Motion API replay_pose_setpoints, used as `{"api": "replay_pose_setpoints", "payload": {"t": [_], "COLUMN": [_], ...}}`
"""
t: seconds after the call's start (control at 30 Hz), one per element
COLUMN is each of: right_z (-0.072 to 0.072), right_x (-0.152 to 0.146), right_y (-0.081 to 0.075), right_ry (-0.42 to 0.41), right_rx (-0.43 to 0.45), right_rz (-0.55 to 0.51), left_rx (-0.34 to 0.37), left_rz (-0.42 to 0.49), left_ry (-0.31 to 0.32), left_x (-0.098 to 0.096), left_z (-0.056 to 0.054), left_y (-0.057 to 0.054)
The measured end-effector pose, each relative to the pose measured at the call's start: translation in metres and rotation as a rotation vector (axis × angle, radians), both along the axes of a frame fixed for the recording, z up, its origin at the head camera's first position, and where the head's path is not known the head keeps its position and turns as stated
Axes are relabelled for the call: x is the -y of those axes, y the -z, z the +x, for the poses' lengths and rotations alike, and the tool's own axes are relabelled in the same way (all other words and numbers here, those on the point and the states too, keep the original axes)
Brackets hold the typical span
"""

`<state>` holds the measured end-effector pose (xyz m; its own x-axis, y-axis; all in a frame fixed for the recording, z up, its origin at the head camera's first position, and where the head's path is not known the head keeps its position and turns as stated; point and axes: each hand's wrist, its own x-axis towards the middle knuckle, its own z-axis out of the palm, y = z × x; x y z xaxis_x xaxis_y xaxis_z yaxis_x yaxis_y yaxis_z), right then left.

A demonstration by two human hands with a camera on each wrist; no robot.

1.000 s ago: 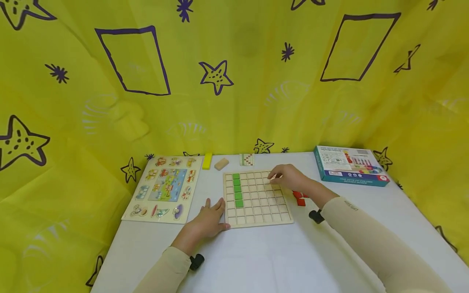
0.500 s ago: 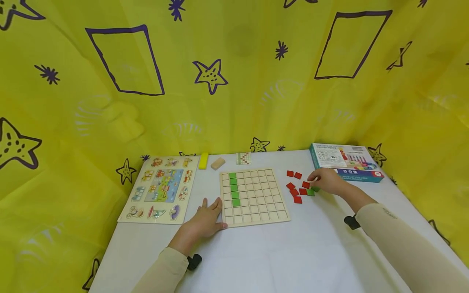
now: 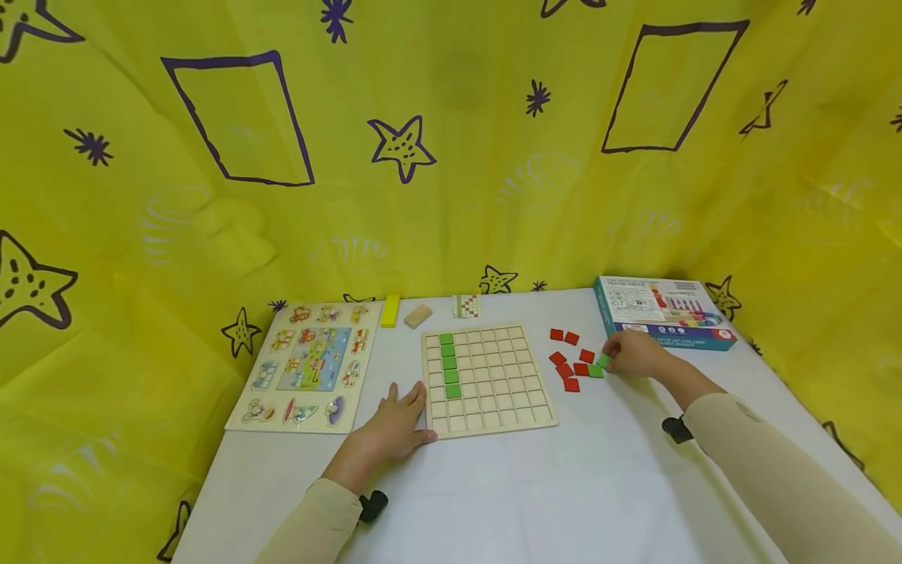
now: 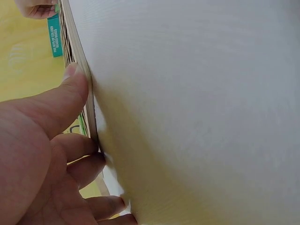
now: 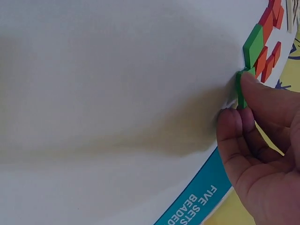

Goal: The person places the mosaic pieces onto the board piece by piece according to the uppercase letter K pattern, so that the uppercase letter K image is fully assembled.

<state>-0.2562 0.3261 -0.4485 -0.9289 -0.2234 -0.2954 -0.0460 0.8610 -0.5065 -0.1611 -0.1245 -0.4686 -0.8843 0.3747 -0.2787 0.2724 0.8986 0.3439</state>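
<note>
A wooden grid board (image 3: pixel 493 384) lies flat on the white table, with several green tiles in its second column from the left. My left hand (image 3: pixel 391 423) rests against the board's near left corner; its thumb (image 4: pixel 75 82) touches the edge and its fingers are spread. Right of the board, my right hand (image 3: pixel 634 354) pinches a green square tile (image 5: pixel 241 86) between thumb and fingers, at the table. A second green tile (image 3: pixel 595 371) lies beside it, among several loose red tiles (image 3: pixel 571 385).
A teal and white box (image 3: pixel 662 309) lies just behind my right hand. Left of the board is a picture puzzle board (image 3: pixel 310 368). A yellow block (image 3: pixel 391 311), a plain wooden block (image 3: pixel 419 316) and a small pattern card (image 3: pixel 467 305) lie at the back.
My right hand has moved right, from above the board to the loose tiles, and now pinches a green tile. My left hand has stayed at the board's corner.
</note>
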Motion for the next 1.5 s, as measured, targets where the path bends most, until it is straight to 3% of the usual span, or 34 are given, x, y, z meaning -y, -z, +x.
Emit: {"api": "replay_pose_setpoints", "payload": {"t": [0.4,0.73,0.97,1.5], "right_z": [-0.005,-0.017,-0.021,-0.016], "right_x": [0.015,0.05,0.083,0.158], "right_y": [-0.016,-0.029,-0.03,-0.029], "right_ry": [0.013,0.009,-0.051,-0.17], "right_rx": [-0.094,-0.095,-0.124,-0.037], "right_rz": [-0.094,-0.163,-0.192,-0.293], "left_rx": [-0.017,-0.013,-0.006,-0.017], "left_rz": [0.013,0.008,-0.008,-0.007], "left_ry": [0.016,0.01,0.002,0.009], "left_x": [0.001,0.001,0.002,0.003], "left_z": [-0.001,-0.001,-0.001,-0.001], "left_y": [-0.001,-0.002,-0.001,0.001]}}
